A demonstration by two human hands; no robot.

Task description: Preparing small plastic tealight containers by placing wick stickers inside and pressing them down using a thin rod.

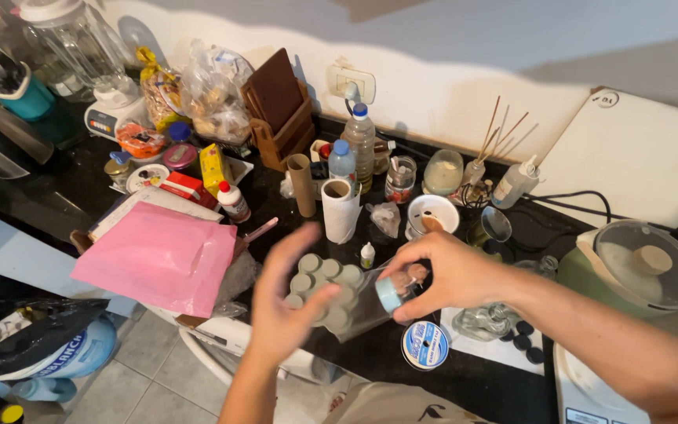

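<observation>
A home kitchen: a dark stone bench (449, 369) crowded with a blender (80, 47) at ten o'clock, a lidded cooking pot (645, 271) at three o'clock, water bottles (359, 137), bagged food (213, 90) and a paper towel roll (340, 208) near centre.

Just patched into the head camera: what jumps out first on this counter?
Dead centre, the right hand grips a clear bag of small round containers by a pale blue cap, while the open left hand hovers blurred beside it. A bright pink envelope lies to the left, and a green pot with a glass lid stands at far right.
</observation>
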